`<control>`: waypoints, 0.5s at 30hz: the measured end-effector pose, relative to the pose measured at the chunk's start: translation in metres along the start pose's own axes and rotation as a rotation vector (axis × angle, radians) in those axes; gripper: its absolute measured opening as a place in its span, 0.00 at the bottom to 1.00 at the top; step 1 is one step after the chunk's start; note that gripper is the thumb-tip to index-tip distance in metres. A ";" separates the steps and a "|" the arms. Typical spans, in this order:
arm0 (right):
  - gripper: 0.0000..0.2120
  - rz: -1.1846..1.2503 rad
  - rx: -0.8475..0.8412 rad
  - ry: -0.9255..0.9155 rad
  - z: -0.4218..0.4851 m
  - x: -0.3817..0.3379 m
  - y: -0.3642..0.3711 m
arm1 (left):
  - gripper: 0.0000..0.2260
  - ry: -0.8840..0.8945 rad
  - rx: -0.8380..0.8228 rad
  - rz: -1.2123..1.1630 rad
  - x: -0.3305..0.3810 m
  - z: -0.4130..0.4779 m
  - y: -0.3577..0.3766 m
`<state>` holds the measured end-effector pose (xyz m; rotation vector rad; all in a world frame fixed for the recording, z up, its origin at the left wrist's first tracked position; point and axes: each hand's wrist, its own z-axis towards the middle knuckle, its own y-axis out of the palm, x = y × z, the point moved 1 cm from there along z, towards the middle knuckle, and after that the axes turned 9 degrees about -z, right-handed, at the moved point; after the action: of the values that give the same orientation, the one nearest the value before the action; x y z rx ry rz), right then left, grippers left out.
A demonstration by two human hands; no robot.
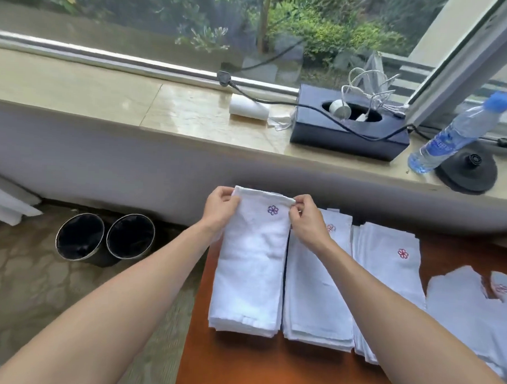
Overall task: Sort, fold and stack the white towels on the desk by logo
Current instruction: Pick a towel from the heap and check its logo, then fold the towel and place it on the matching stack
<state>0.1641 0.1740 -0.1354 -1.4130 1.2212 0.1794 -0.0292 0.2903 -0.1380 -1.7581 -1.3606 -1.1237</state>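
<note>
Status: left hand [221, 205] and right hand [306, 219] each pinch a far corner of purple-logo towel [254, 266], lying on top of left stack [241, 328] at left edge of tabletop [240, 363]. Just beside it: red-logo stack [317, 294].

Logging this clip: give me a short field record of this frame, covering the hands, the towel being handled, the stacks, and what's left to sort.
left hand: pinches far left corner of top towel
right hand: pinches its far right corner
top towel: folded, purple logo, lying on left stack
middle stack: folded, reddish logo partly hidden by right hand
right stack: folded, red logo on top
loose towels: unfolded, at right of desk
windowsill: tissue box, water bottle
</note>
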 end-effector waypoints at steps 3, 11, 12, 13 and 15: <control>0.07 0.003 -0.008 0.064 0.010 0.013 0.013 | 0.18 -0.098 -0.070 0.025 -0.021 0.007 0.001; 0.12 -0.039 -0.050 0.070 -0.072 0.041 0.044 | 0.24 0.056 -0.160 0.229 -0.056 -0.065 -0.014; 0.12 -0.052 -0.072 0.065 -0.088 0.045 0.047 | 0.25 0.081 -0.184 0.290 -0.061 -0.079 -0.019; 0.11 -0.058 -0.087 0.053 -0.103 0.047 0.050 | 0.25 0.107 -0.204 0.349 -0.067 -0.092 -0.024; 0.10 -0.047 -0.115 0.038 -0.134 0.053 0.055 | 0.23 0.123 -0.229 0.437 -0.078 -0.114 -0.034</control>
<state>0.0764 0.0521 -0.1696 -1.5497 1.2239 0.1940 -0.0974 0.1671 -0.1593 -1.9854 -0.7446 -1.1454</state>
